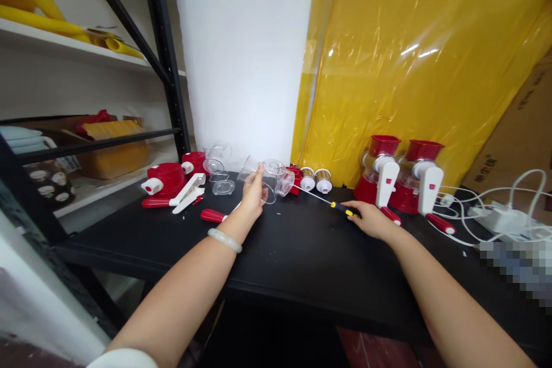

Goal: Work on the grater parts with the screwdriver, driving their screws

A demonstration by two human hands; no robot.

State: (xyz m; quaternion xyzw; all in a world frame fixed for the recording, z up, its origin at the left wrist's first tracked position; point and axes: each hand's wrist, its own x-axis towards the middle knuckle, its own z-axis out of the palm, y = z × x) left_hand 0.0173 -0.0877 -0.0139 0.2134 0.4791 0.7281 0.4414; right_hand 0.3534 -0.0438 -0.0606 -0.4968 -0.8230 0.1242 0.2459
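Note:
My left hand [253,192] is closed around a clear plastic grater housing [284,183], tilted just above the black table. In my right hand [367,218] is a screwdriver [340,208] with a black and yellow handle, held closed. Its long shaft points left, the tip end reaching the round opening of the housing; whether it touches cannot be made out. Behind the housing is a red plastic part [295,177], partly hidden. Two metal grater drums [323,180] stand to its right. Beside my left wrist lies a red-handled crank [213,216], partly covered by the arm.
At the left of the table [297,264] are red grater bases [167,179], white cranks [190,192] and clear parts [223,187]. Two assembled drum graters [383,169] stand at the right, near white cables and a power strip [502,219]. A shelf frame [161,40] rises at the left.

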